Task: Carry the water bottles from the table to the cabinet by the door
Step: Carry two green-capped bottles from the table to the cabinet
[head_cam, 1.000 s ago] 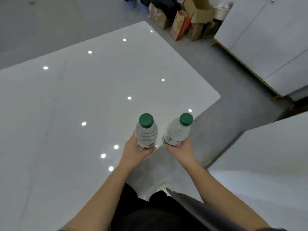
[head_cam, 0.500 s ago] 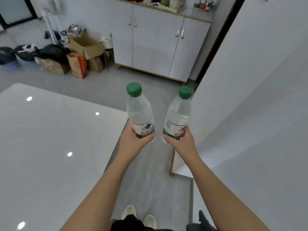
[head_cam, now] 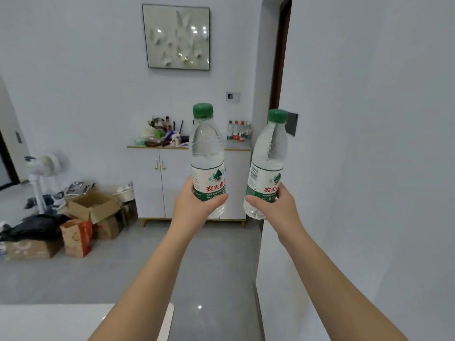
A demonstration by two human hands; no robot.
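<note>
My left hand [head_cam: 194,205] grips the base of a clear water bottle [head_cam: 207,153] with a green cap, held upright in front of me. My right hand [head_cam: 278,205] holds a second green-capped bottle [head_cam: 269,158], tilted slightly right. Both are raised at arm's length. Straight ahead stands the white cabinet [head_cam: 152,183] with gold handles, beside a dark door frame [head_cam: 280,52]. Several small bottles [head_cam: 238,131] stand on its top at the right end. The white table's corner [head_cam: 73,321] shows at the bottom left.
Clutter [head_cam: 162,134] covers the cabinet top's left half. Cardboard boxes [head_cam: 91,207], bags and a white fan [head_cam: 40,173] crowd the floor on the left. A white wall corner [head_cam: 270,267] juts out on the right. Grey floor [head_cam: 216,262] runs between table and wall toward the cabinet.
The view has swung up from the table to the cabinet wall. Both hands have lifted the bottles higher, and the table has dropped to the bottom edge.
</note>
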